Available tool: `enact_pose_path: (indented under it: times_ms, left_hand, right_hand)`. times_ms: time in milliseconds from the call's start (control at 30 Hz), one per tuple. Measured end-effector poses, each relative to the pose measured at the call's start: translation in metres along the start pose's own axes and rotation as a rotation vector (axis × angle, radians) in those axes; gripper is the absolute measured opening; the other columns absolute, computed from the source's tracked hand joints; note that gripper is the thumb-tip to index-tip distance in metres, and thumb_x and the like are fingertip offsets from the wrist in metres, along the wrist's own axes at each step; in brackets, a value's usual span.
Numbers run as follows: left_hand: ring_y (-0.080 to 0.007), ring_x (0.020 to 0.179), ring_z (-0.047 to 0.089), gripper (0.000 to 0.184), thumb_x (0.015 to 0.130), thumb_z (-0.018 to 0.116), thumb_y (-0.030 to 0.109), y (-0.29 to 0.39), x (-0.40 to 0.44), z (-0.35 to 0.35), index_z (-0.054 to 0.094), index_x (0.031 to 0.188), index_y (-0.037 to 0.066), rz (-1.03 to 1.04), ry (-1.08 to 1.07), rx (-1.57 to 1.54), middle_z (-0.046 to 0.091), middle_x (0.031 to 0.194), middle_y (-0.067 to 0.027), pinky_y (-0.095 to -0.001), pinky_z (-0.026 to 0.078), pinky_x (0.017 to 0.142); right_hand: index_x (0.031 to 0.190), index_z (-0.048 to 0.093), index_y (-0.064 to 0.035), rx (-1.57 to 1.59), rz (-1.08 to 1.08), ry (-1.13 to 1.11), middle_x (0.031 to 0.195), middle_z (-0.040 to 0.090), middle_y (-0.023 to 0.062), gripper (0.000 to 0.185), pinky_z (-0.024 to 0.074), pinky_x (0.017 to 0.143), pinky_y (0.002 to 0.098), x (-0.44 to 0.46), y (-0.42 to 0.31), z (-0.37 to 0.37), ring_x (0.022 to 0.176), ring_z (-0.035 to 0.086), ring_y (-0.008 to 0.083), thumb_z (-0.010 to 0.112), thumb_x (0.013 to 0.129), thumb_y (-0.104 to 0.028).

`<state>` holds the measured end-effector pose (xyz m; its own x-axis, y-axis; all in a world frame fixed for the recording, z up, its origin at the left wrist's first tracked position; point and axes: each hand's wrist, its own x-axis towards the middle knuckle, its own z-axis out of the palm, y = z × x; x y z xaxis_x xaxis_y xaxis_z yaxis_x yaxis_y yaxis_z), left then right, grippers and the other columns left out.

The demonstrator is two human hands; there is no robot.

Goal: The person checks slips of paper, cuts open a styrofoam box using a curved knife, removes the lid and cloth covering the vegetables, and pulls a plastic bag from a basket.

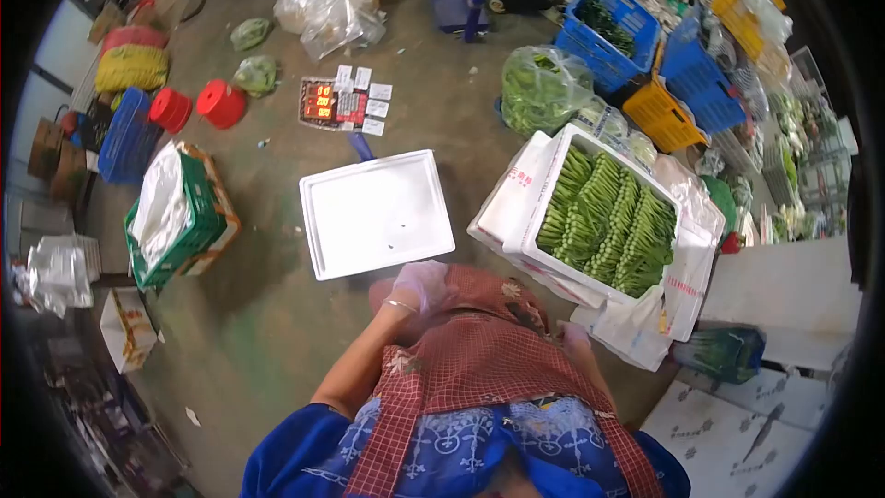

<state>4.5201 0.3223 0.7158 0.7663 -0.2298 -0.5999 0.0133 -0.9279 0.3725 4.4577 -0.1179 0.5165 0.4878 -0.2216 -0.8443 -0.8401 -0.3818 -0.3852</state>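
My left hand [422,287], in a thin pale glove with a bracelet at the wrist, is closed on the front of the red checked apron [470,350]. Just beyond it, a shallow white foam tray [376,212] lies in front of a lit red scale display [320,102]. My right hand [575,336], also gloved, is at the apron's right side; its fingers are mostly hidden. Closest to that hand is a white foam box [530,244] packed with rows of green leafy stalks [604,221].
A green crate [198,221] with white plastic stands left, near red buckets [221,105] and a blue crate [126,136]. Blue crates [608,32], a yellow crate [666,115] and a bag of greens [544,88] stand back right. Printed white cartons [728,433] lie lower right.
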Motion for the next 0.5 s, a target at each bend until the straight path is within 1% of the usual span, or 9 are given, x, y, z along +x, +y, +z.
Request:
enact_pose_path:
  times_ms: [33, 100, 167, 200, 267, 300, 333, 433, 500]
  left_hand:
    - [-0.0298, 0.092, 0.056, 0.053, 0.077, 0.049, 0.050, -0.001, 0.000, 0.002, 0.056, 0.097, 0.002, -0.008, -0.020, -0.009, 0.059, 0.096, -0.0161, -0.0375, 0.044, 0.079]
    - [-0.0300, 0.091, 0.056, 0.053, 0.077, 0.050, 0.050, -0.003, 0.000, 0.008, 0.056, 0.095, 0.000, -0.002, 0.030, -0.024, 0.059, 0.093, -0.0170, -0.0370, 0.045, 0.077]
    - [-0.0302, 0.089, 0.057, 0.052, 0.077, 0.050, 0.049, -0.005, 0.003, 0.016, 0.057, 0.093, 0.000, -0.001, 0.082, -0.049, 0.060, 0.092, -0.0173, -0.0369, 0.045, 0.076]
    - [-0.0300, 0.085, 0.058, 0.051, 0.077, 0.050, 0.050, -0.006, 0.004, 0.019, 0.057, 0.090, 0.001, 0.006, 0.095, -0.027, 0.060, 0.089, -0.0166, -0.0370, 0.047, 0.072]
    - [-0.0298, 0.083, 0.059, 0.050, 0.077, 0.050, 0.050, -0.010, 0.010, 0.028, 0.057, 0.088, 0.002, 0.000, 0.135, -0.026, 0.060, 0.087, -0.0160, -0.0370, 0.047, 0.071]
    - [-0.0297, 0.082, 0.059, 0.049, 0.076, 0.050, 0.050, -0.010, 0.012, 0.031, 0.057, 0.087, 0.002, -0.005, 0.156, -0.026, 0.060, 0.086, -0.0156, -0.0371, 0.047, 0.070]
    - [-0.0289, 0.081, 0.059, 0.048, 0.076, 0.051, 0.049, -0.006, 0.003, 0.021, 0.057, 0.085, 0.003, 0.079, 0.180, 0.071, 0.060, 0.084, -0.0150, -0.0369, 0.047, 0.069]
    - [-0.0277, 0.090, 0.058, 0.045, 0.077, 0.052, 0.045, -0.007, 0.015, 0.030, 0.060, 0.092, 0.004, -0.106, 0.082, -0.110, 0.060, 0.094, -0.0158, -0.0345, 0.047, 0.076]
    - [-0.0281, 0.089, 0.058, 0.045, 0.076, 0.053, 0.046, -0.003, 0.009, 0.017, 0.060, 0.091, 0.003, -0.157, 0.058, -0.157, 0.060, 0.094, -0.0159, -0.0352, 0.047, 0.075]
  right_hand:
    - [0.090, 0.057, -0.0024, -0.068, -0.058, -0.010, 0.068, 0.056, 0.0125, 0.023, 0.0423, 0.045, 0.0317, 0.003, 0.000, 0.003, 0.052, 0.053, 0.0190, 0.050, 0.081, -0.023]
    - [0.092, 0.058, -0.0027, -0.201, -0.072, -0.058, 0.070, 0.057, 0.0127, 0.023, 0.0437, 0.047, 0.0324, -0.011, -0.024, 0.004, 0.055, 0.055, 0.0201, 0.050, 0.081, -0.022]
    - [0.093, 0.058, -0.0025, -0.322, -0.153, -0.120, 0.072, 0.057, 0.0130, 0.024, 0.0449, 0.049, 0.0330, -0.014, -0.040, 0.004, 0.058, 0.056, 0.0211, 0.050, 0.080, -0.021]
    - [0.094, 0.058, -0.0022, -0.378, -0.229, -0.159, 0.073, 0.057, 0.0132, 0.024, 0.0453, 0.050, 0.0332, -0.013, -0.046, 0.004, 0.059, 0.057, 0.0216, 0.051, 0.079, -0.020]
    - [0.094, 0.058, -0.0017, -0.733, -0.507, -0.195, 0.074, 0.057, 0.0135, 0.025, 0.0456, 0.051, 0.0336, -0.002, -0.051, -0.003, 0.060, 0.057, 0.0222, 0.052, 0.078, -0.021]
    - [0.093, 0.058, -0.0014, -1.032, -0.713, -0.192, 0.074, 0.057, 0.0136, 0.025, 0.0456, 0.051, 0.0337, 0.005, -0.055, -0.010, 0.060, 0.056, 0.0223, 0.053, 0.078, -0.021]
    - [0.092, 0.058, -0.0012, -1.327, -0.924, -0.189, 0.075, 0.057, 0.0138, 0.026, 0.0455, 0.051, 0.0338, 0.011, -0.060, -0.014, 0.060, 0.056, 0.0225, 0.054, 0.077, -0.022]
    - [0.093, 0.056, -0.0004, -0.243, 0.066, -0.171, 0.076, 0.057, 0.0139, 0.030, 0.0457, 0.054, 0.0339, 0.033, -0.076, -0.002, 0.062, 0.056, 0.0226, 0.056, 0.076, -0.025]
    - [0.095, 0.055, -0.0005, -0.474, 0.023, -0.225, 0.077, 0.057, 0.0142, 0.032, 0.0456, 0.055, 0.0336, 0.055, -0.086, -0.007, 0.062, 0.056, 0.0225, 0.057, 0.076, -0.026]
